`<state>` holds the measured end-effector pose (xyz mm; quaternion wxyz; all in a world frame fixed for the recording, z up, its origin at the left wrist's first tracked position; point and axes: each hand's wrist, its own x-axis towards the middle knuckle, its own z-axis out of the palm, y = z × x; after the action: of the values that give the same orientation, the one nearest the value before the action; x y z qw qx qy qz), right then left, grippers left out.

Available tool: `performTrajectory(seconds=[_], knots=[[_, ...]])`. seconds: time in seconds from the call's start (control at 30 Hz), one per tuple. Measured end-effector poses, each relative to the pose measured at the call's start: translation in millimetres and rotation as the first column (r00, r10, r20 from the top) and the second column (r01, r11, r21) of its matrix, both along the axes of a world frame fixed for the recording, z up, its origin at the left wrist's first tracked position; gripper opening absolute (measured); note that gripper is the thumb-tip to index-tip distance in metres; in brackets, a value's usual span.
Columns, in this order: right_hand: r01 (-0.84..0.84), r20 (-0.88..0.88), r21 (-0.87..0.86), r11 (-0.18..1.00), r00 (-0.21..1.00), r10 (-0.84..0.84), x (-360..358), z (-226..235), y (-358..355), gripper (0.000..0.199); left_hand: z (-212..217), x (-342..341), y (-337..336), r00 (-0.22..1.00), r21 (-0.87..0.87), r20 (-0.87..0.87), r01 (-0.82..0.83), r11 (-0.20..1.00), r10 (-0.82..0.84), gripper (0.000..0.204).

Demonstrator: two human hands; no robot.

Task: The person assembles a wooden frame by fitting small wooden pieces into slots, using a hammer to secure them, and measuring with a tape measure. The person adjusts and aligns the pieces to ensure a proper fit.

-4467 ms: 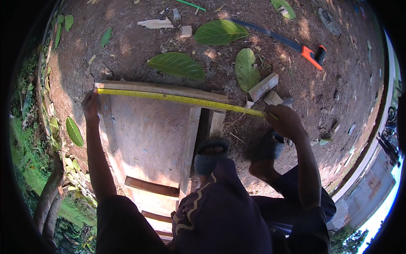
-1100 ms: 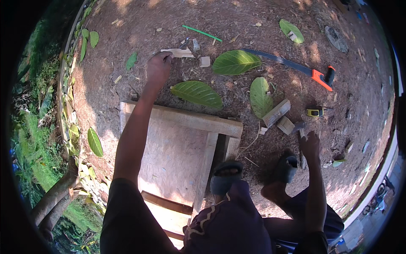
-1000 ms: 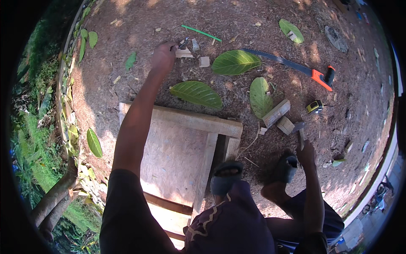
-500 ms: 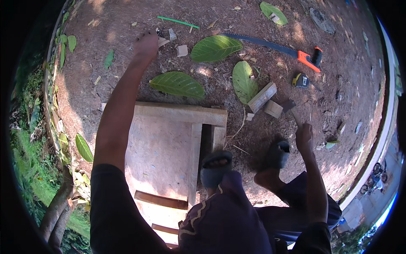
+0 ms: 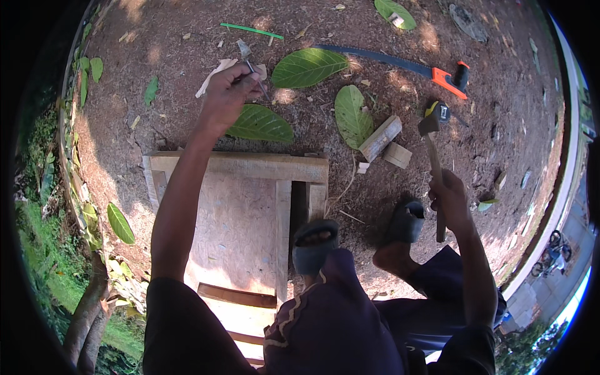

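Note:
Between the fingertips of my left hand [image 5: 226, 97] is a slim, dark, nail-like metal rod [image 5: 267, 95]. That hand hovers past the far edge of a wooden panel [image 5: 234, 212], above the ground by a green leaf [image 5: 261, 124]. My right hand [image 5: 449, 194] grips the wooden handle of a hammer [image 5: 435, 153], its dark metal head pointing away from me. The panel, framed with wooden battens, lies on the ground at my left, and my left sandalled foot [image 5: 315, 244] is at its right edge. Pale wood scraps [image 5: 217, 74] lie just beyond my left hand.
An orange-handled saw [image 5: 449, 80] lies at the far right, with a yellow and black tape measure [image 5: 439, 111] nearer. Two wood blocks [image 5: 381, 137] rest beside a large leaf [image 5: 351, 119]. A green strip [image 5: 251, 30] lies far ahead; a tree trunk [image 5: 87, 306] stands at left.
My left hand has come back from the wood scraps toward me and now holds the thin rod. My right hand has raised the hammer away from the wood blocks.

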<state>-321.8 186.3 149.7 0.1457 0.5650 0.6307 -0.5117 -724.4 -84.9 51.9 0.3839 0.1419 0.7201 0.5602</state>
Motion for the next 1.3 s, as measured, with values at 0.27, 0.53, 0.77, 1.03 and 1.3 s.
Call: performTrajectory(seconds=[0.27,0.53,0.77,1.03,1.3], knots=[[-0.403,-0.017,-0.324,0.856,0.907,0.421,-94.5,29.9,-3.0,0.027,-33.5,99.3,26.9,0.866,-0.005,0.386,0.346,0.938,-0.317,0.022],[-0.523,0.137,-0.309,0.795,0.802,0.581,-160.8,42.4,1.7,0.039,-39.9,108.3,30.2,0.850,-0.019,0.417,0.363,0.931,-0.323,0.022],[-0.627,0.109,-0.211,0.750,0.748,0.655,-191.0,36.0,12.6,0.049,-37.5,113.1,29.0,0.844,-0.030,0.464,0.317,0.948,-0.268,0.024],[-0.715,0.157,-0.396,0.576,0.566,0.810,-212.5,40.0,15.5,0.045,-32.5,113.8,31.9,0.837,-0.019,0.469,0.330,0.944,-0.283,0.026],[-0.592,0.079,-0.101,0.800,0.796,0.600,-229.7,31.7,35.5,0.042,-32.1,115.8,32.6,0.852,-0.018,0.442,0.321,0.947,-0.281,0.022]])
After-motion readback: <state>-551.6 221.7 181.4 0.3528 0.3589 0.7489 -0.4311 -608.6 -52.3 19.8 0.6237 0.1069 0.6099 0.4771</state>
